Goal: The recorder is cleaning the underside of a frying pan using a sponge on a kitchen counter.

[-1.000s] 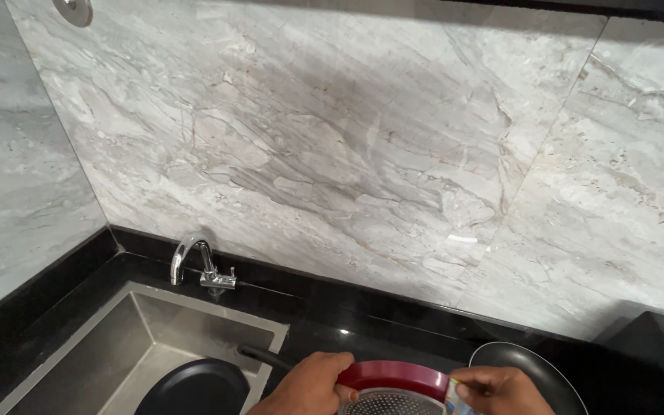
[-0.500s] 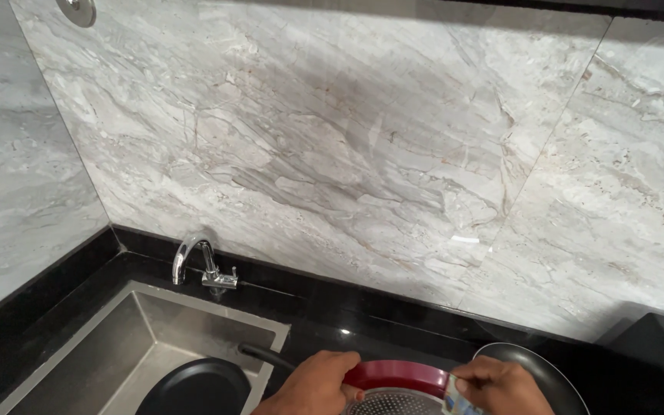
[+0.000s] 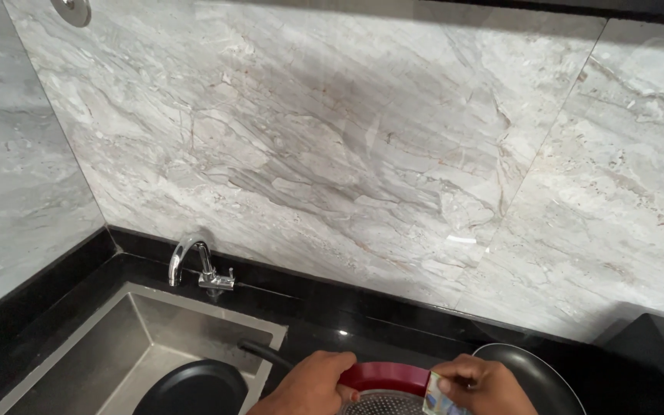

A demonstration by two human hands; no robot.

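Observation:
At the bottom edge of the head view, my left hand (image 3: 313,384) grips the rim of a red bowl (image 3: 384,376) with a perforated metal strainer (image 3: 384,404) sitting in it. My right hand (image 3: 479,386) is closed on a small printed packet (image 3: 438,401) held at the bowl's right rim. Both hands are cut off by the frame's lower edge. A dark frying pan (image 3: 536,374) lies just right of my right hand on the black counter (image 3: 363,323).
A steel sink (image 3: 128,346) sits at the lower left with a chrome tap (image 3: 197,265) behind it and a black pan (image 3: 194,388) inside, its handle (image 3: 264,353) pointing toward the bowl. A marble wall (image 3: 347,154) fills the view above.
My hands and the bowl sit slightly higher in view than before. Their grips look unchanged.

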